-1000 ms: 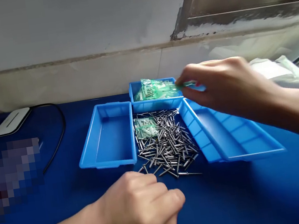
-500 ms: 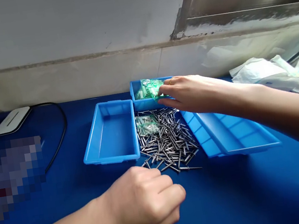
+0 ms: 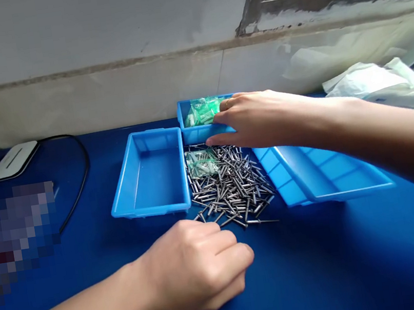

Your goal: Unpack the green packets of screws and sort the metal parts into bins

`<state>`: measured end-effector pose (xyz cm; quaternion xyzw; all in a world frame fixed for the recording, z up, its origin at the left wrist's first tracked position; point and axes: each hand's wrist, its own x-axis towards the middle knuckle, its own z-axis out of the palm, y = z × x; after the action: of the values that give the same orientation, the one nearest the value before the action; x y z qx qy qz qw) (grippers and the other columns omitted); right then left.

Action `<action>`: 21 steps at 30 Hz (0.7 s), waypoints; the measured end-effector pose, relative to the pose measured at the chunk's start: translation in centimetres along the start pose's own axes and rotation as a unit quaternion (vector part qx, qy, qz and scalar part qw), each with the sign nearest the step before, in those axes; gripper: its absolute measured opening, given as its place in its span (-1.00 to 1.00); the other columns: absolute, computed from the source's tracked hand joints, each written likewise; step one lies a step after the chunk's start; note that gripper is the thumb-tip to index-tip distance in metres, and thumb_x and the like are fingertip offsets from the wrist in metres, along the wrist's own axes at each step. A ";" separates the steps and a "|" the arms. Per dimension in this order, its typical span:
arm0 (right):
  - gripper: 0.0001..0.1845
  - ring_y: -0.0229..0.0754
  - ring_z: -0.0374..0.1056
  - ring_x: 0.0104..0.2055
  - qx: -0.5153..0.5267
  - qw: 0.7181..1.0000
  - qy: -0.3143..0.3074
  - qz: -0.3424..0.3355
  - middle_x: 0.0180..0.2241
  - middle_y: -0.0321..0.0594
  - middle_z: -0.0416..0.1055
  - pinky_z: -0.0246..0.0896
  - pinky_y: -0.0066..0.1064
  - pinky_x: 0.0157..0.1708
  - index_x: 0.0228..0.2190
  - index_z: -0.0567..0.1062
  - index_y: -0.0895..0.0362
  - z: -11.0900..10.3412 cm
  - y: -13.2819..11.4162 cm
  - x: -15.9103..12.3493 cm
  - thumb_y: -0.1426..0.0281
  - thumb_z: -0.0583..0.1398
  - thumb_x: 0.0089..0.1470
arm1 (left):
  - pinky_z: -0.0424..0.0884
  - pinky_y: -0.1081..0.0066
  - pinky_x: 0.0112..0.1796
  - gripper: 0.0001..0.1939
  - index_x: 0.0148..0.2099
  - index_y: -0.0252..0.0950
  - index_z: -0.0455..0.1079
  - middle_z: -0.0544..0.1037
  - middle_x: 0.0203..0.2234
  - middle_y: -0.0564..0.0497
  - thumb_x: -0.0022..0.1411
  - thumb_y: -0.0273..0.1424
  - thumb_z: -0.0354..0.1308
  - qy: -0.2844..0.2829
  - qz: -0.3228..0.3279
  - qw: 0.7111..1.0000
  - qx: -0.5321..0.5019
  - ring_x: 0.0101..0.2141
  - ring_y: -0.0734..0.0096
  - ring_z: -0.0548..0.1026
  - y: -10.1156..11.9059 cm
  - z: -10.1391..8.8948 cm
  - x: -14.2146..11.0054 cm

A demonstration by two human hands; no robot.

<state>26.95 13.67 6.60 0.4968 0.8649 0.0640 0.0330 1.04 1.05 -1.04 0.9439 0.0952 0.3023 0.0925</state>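
Clearly, the middle of the blue table [image 3: 305, 264] carries a loose heap of metal fasteners [image 3: 238, 186], lying at all angles with a few strays at its near edge. On top of the heap, toward its far left side, rests a small clear packet [image 3: 201, 167] with a green tint and pale pieces inside. The right hand [image 3: 254, 119] reaches in from the right, back upward, over the far part of the heap and in front of the far bin [image 3: 204, 134]. Its thumb and forefinger stand well apart with nothing seen between them, the thumb tip near the packet's far edge. Green bags [image 3: 202, 111] lie in the far bin, just beside the forefinger; whether they touch it I cannot tell. The left hand [image 3: 203, 264] is at the near side of the heap, its fingers curled into a fist; whether they hold anything I cannot tell. The left bin [image 3: 160, 182] stands just beside the heap, and the right bin [image 3: 349, 170] lies on its other side, partly hidden by the right forearm [image 3: 362, 126]. Far left sits a flat white device [image 3: 13, 161] with a black cable [image 3: 88, 163]; far right are crumpled white sheets [image 3: 355, 81]
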 end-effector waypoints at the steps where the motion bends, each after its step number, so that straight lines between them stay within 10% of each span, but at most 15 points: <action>1: -0.44 0.39 0.82 0.07 -0.005 1.000 -0.011 0.013 0.02 0.14 0.87 0.66 0.02 -0.07 -0.07 0.89 0.10 -0.5 -0.2 0.1 -0.07 0.32 0.72 | 0.36 0.21 -0.50 -0.48 -0.24 -0.37 0.71 0.63 -0.49 0.08 0.73 -0.70 0.03 0.000 0.000 1.000 -0.001 -0.54 0.35 0.40 0.0 0.0 0.0; 6: -0.48 0.48 0.73 0.31 -0.026 0.999 0.002 0.044 0.26 0.36 0.75 0.57 0.11 0.15 0.27 0.80 0.35 -3.5 -3.7 -0.9 0.28 0.13 0.84 | 0.39 0.23 -0.49 -0.47 -0.24 -0.35 0.71 0.64 -0.48 0.09 0.76 -0.70 0.04 -0.004 0.007 1.000 0.011 -0.54 0.36 0.42 -0.2 -0.2 0.1; 13: -0.57 0.10 0.80 0.13 0.044 0.990 -0.131 -0.030 0.17 -0.08 0.82 0.79 0.04 0.15 0.28 0.76 0.09 -1.1 -6.0 -0.7 0.10 0.55 0.63 | 0.41 0.23 -0.48 -0.48 -0.22 -0.36 0.72 0.65 -0.48 0.08 0.77 -0.69 0.05 -0.001 0.018 1.000 0.010 -0.54 0.34 0.45 -0.4 -0.2 0.0; 21: -0.48 0.41 0.79 0.22 0.087 0.996 -0.005 -0.001 0.23 0.21 0.79 0.63 0.08 0.15 0.33 0.78 0.29 -2.1 -4.5 -0.9 0.36 0.58 0.46 | 0.42 0.25 -0.49 -0.44 -0.23 -0.37 0.73 0.64 -0.49 0.09 0.80 -0.69 0.01 -0.008 0.012 1.000 0.001 -0.55 0.37 0.43 -0.3 -0.3 0.2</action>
<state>23.29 10.49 8.06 0.4973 0.8675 -0.0144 -0.0058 1.00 1.46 -0.81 0.9476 0.0831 0.2955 0.0884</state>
